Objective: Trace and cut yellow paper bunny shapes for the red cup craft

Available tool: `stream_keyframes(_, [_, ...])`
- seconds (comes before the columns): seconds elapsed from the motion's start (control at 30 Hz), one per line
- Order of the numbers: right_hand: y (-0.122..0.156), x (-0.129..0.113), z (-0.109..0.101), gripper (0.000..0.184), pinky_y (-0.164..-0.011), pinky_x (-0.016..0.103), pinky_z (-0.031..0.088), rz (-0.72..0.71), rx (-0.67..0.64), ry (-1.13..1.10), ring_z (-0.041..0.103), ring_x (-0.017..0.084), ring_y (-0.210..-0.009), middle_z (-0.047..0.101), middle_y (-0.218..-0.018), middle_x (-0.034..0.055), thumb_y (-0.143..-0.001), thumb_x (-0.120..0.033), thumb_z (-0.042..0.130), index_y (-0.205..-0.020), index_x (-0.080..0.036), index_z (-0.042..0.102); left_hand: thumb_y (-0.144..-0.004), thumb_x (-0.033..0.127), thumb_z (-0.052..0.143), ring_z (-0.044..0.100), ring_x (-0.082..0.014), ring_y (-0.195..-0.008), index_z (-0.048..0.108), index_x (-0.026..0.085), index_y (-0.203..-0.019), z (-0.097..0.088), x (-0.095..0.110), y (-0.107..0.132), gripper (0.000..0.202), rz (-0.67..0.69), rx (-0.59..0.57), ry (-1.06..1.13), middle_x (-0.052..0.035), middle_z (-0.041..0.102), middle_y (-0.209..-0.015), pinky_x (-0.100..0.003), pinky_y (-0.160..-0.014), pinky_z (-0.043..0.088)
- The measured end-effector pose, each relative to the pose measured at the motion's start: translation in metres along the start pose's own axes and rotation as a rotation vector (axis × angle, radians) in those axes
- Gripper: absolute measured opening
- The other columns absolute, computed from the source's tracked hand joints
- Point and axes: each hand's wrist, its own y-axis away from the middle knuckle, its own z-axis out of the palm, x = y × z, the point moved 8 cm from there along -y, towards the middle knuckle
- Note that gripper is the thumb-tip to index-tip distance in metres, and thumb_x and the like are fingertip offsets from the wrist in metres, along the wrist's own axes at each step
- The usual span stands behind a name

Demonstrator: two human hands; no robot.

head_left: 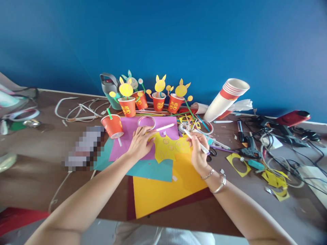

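My left hand [142, 143] lies on purple paper [122, 146] at the left edge of a cut yellow paper piece [166, 148], fingers lying out and nothing seen gripped. Faint round and ear-like outlines are drawn on that piece. Just beyond the fingers are a clear ring [146, 117] and a white pen [165, 127]; whether the fingers touch them I cannot tell. In my right hand [200, 149] a white pen [201, 145] slants above the yellow piece's right end. Teal paper [153, 170] and an orange-yellow sheet [163, 197] lie beneath.
Red paper cups [159, 103] with rabbit figures stand along the blue wall. Another red cup [112, 126] tilts at left, beside a pixelated phone-like object [84, 148]. A leaning cup stack [222, 102], glue gun [251, 148], cables and yellow scraps [238, 165] are to the right.
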Motion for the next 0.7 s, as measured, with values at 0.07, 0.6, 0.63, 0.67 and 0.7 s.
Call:
stream_keyframes(0.07, [-0.006, 0.003, -0.008, 0.023, -0.06, 0.028, 0.043, -0.002, 0.041, -0.027, 0.05, 0.014, -0.06, 0.062, -0.071, -0.0004, -0.09, -0.043, 0.051, -0.086, -0.022, 0.058, -0.092, 0.022, 0.052, 0.052, -0.0286, -0.121, 0.068, 0.026, -0.115, 0.004, 0.009, 0.001, 0.029, 0.073, -0.064, 0.023, -0.0069, 0.064, -0.123, -0.047, -0.095, 0.045])
stream_keyframes(0.6, [-0.013, 0.008, 0.044, 0.028, -0.079, 0.035, 0.035, -0.512, -0.502, 1.054, 0.058, 0.027, -0.093, 0.071, -0.092, 0.011, -0.082, -0.018, 0.058, -0.11, -0.016, 0.064, -0.091, 0.016, 0.051, 0.061, -0.0247, -0.116, 0.069, 0.021, -0.105, 0.012, 0.027, 0.002, 0.023, 0.262, -0.08, 0.077, -0.0071, 0.074, -0.107, -0.045, -0.102, 0.044])
stream_keyframes(0.63, [-0.013, 0.007, 0.043, 0.027, -0.08, 0.035, 0.035, -0.517, -0.493, 1.049, 0.058, 0.027, -0.093, 0.071, -0.092, 0.0107, -0.083, -0.019, 0.058, -0.109, -0.017, 0.064, -0.092, 0.016, 0.051, 0.062, -0.0247, -0.115, 0.069, 0.02, -0.106, 0.012, 0.028, 0.002, 0.023, 0.265, -0.073, 0.075, -0.007, 0.074, -0.107, -0.044, -0.102, 0.045])
stream_keyframes(0.67, [-0.012, 0.004, 0.042, 0.025, -0.079, 0.035, 0.035, -0.523, -0.479, 1.032, 0.058, 0.027, -0.092, 0.07, -0.092, 0.0103, -0.084, -0.019, 0.056, -0.109, -0.017, 0.063, -0.092, 0.017, 0.051, 0.061, -0.0248, -0.115, 0.068, 0.02, -0.107, 0.011, 0.029, 0.002, 0.023, 0.268, -0.065, 0.074, -0.0072, 0.074, -0.107, -0.044, -0.102, 0.045])
stream_keyframes(0.7, [-0.011, 0.001, 0.041, 0.024, -0.079, 0.035, 0.036, -0.532, -0.466, 1.004, 0.058, 0.027, -0.091, 0.07, -0.092, 0.0099, -0.086, -0.02, 0.054, -0.108, -0.017, 0.063, -0.093, 0.019, 0.051, 0.061, -0.0249, -0.115, 0.068, 0.02, -0.109, 0.01, 0.03, 0.003, 0.023, 0.27, -0.056, 0.074, -0.0076, 0.073, -0.108, -0.044, -0.101, 0.044])
